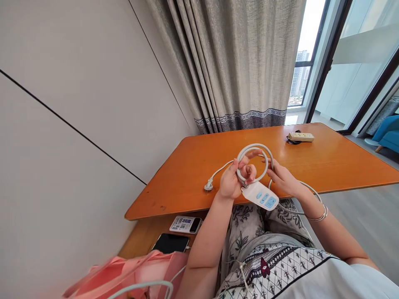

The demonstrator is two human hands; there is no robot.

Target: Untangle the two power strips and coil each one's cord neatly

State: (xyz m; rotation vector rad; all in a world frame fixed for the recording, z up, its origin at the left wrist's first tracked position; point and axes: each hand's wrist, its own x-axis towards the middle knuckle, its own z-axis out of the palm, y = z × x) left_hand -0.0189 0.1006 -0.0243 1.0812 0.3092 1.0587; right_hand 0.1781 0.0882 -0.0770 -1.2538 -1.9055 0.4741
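A white power strip [261, 195] with blue sockets hangs just below my hands, over the table's front edge. Its white cord [256, 146] is looped into a round coil. My left hand [234, 179] grips the coil at its left side, some fingers reaching through the loop. On the coil's right side, my right hand [282, 176] closes its fingers around the cord. The plug [208, 184] lies on the table to the left, joined by a stretch of cord. Another length of cord runs past my right wrist.
On the orange wooden table [187, 166], a beige power strip [301, 137] with a black cord sits at the far right. Lower left are a black phone [171, 243], a white power bank [185, 224] and a pink bag [149, 270]. A curtain [246, 62] hangs behind.
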